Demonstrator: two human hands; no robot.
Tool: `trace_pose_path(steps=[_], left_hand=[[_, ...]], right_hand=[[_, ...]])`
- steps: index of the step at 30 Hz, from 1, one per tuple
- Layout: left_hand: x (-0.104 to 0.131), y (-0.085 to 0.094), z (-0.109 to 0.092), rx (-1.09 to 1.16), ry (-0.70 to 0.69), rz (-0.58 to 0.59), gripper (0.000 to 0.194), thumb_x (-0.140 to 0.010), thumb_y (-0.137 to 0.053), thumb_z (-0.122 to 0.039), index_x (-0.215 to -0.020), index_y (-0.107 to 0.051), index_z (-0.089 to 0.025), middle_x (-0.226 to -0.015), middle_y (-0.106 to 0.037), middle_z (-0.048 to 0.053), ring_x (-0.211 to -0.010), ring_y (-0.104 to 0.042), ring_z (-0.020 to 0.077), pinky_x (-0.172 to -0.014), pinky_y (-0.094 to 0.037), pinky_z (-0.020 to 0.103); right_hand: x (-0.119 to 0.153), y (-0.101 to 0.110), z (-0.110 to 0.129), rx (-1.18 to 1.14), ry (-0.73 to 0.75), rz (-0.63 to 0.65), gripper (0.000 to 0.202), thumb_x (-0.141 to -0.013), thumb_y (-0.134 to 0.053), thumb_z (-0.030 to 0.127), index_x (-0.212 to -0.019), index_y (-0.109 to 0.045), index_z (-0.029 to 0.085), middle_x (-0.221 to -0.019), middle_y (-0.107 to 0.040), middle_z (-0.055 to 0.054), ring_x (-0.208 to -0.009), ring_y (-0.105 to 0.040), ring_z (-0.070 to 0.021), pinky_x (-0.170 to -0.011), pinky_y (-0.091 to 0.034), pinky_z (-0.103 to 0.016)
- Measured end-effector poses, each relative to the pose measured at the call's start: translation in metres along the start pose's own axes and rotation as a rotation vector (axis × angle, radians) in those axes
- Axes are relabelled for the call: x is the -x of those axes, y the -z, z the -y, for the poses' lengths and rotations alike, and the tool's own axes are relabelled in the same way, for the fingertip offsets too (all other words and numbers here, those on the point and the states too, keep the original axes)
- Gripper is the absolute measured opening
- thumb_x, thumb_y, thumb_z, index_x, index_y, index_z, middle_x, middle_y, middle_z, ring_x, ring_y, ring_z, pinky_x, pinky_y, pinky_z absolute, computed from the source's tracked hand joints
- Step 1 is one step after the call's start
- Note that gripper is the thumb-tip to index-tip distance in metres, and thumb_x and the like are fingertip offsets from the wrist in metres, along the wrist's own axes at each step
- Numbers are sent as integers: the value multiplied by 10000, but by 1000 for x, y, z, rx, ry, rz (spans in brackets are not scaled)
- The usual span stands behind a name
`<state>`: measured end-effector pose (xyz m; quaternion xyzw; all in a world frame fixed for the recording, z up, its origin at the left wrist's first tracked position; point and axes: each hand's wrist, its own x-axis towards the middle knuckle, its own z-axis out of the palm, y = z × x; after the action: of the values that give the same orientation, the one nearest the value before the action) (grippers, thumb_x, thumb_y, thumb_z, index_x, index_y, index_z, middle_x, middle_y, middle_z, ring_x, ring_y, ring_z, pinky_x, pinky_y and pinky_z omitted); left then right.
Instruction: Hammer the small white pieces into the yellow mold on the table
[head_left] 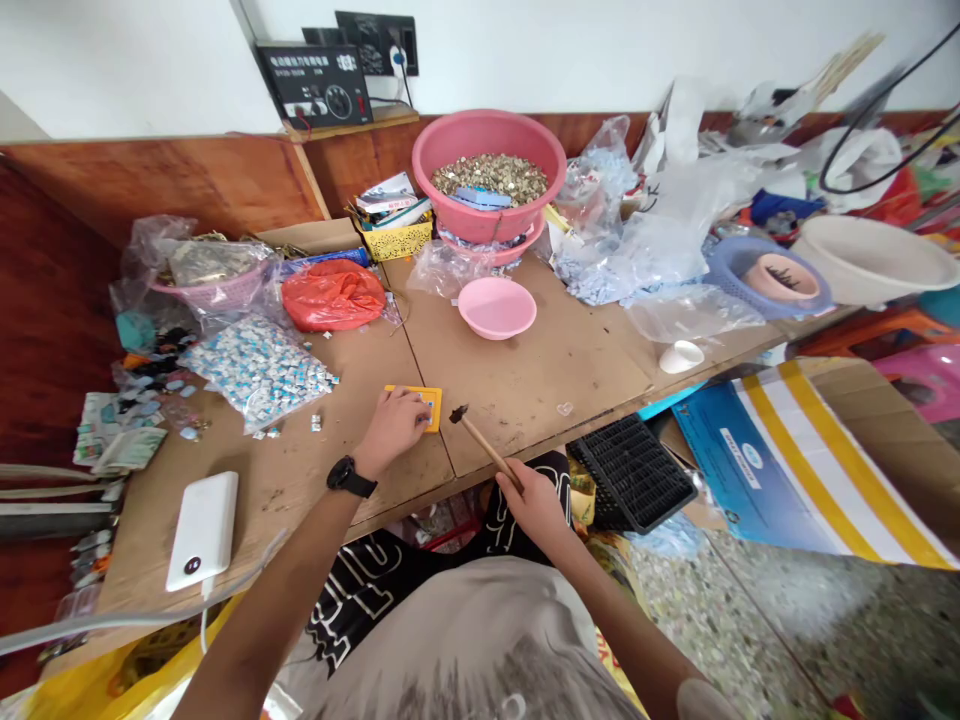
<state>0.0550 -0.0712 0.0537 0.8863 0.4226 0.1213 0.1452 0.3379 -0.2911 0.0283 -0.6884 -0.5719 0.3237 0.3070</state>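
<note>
Grey shirt (465, 630) nearest; the right hand (534, 497) wraps the hammer (487, 447) low on its stiff handle, sensible if head-heavy; the left hand (394, 427) curls over the yellow tray (436, 410) on the surface (517, 380), grip unclear.

wooden-handled hammer (485, 445), yellow tray (436, 411) on table (525, 365)

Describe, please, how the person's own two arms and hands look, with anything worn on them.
The left hand is bare; a black watch with a dark strap is on its wrist. The right hand is also bare, its wrist without a band. Both forearms are uncovered. A greyish sleeve shows on the right arm.
</note>
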Motion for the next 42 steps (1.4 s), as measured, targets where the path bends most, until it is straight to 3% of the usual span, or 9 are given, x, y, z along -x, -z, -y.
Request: trace_pose_path(steps=[6, 8, 11, 14, 19, 25, 31, 37, 42], left_hand=[[0, 17, -13, -18, -71, 7, 173, -965, -701, -247, -922, -865, -283, -1060, -792, 160, -1247, -635, 402, -1161, -448, 636], [10, 17, -10, -9, -72, -78, 192, -985, -760, -326, -1133, -875, -287, -1263, -793, 162, -1339, -627, 413, -1225, -434, 640], [34, 11, 2, 22, -31, -200, 597, -978, -846, -519, -1520, -755, -284, -1668, -648, 182, -1541, -550, 453, -1315, -399, 661], [59, -5, 16, 53, 52, -265, 696, -1026, -801, -566, -1646, -664, -282, -1835, -498, 190, -1672, -460, 464, -1370, -366, 676], [77, -29, 25, 81, 136, -270, 636, -1077, -723, -511, -1663, -657, -273, -1818, -527, 187, -1690, -458, 439, -1389, -387, 672], [76, -28, 21, 109, 123, -262, 597, -1082, -724, -474, -1643, -671, -279, -1780, -580, 162, -1663, -495, 412, -1390, -413, 652], [77, -32, 25, 141, 144, -295, 577, -1094, -694, -448, -1641, -667, -266, -1742, -622, 166, -1657, -520, 411, -1393, -424, 648], [98, -40, 11, 162, 298, -343, 765, -1154, -583, -523, -1825, -427, -191, -1881, -434, 222, -1712, -476, 432, -1398, -421, 661], [178, -60, -25, 90, 374, -341, 752, -1182, -530, -499, -1860, -380, -209, -1930, -350, 198, -1814, -309, 424, -1461, -313, 704]], right_hand=[[-14, 0, 12, 99, 93, 49, 350, -1159, -533, 451, -1197, -799, 227, -1013, -852, -113, -963, -803, -305, -893, -560, -349], [-16, 2, 15, 132, 112, 37, 343, -1158, -546, 440, -1236, -807, 232, -1064, -863, -128, -1027, -812, -319, -940, -571, -363], [-15, 5, 22, 145, 142, 3, 341, -1155, -565, 433, -1294, -807, 237, -1147, -869, -145, -1115, -812, -335, -1001, -581, -383], [-13, -1, 28, 70, 176, -50, 368, -1184, -542, 463, -1323, -782, 221, -1146, -855, -149, -1080, -807, -318, -969, -587, -363], [-19, -13, 27, 187, 154, -23, 374, -1172, -491, 416, -1298, -771, 202, -1062, -837, -151, -957, -794, -316, -874, -567, -356], [-19, 1, 28, 123, 204, -36, 382, -1191, -535, 469, -1360, -776, 226, -1133, -854, -142, -1030, -803, -314, -932, -574, -355], [-20, -17, 12, 168, 159, 36, 348, -1171, -537, 441, -1229, -801, 222, -1090, -851, -124, -1002, -795, -303, -913, -571, -349], [-92, -9, 7, 346, 108, -168, 428, -1166, -542, 415, -1455, -774, 201, -1360, -787, -170, -1104, -765, -311, -947, -562, -367], [-158, -10, 20, 560, 101, -201, 572, -1109, -553, 287, -1640, -672, 109, -1547, -682, -282, -1375, -654, -434, -1176, -493, -546]])
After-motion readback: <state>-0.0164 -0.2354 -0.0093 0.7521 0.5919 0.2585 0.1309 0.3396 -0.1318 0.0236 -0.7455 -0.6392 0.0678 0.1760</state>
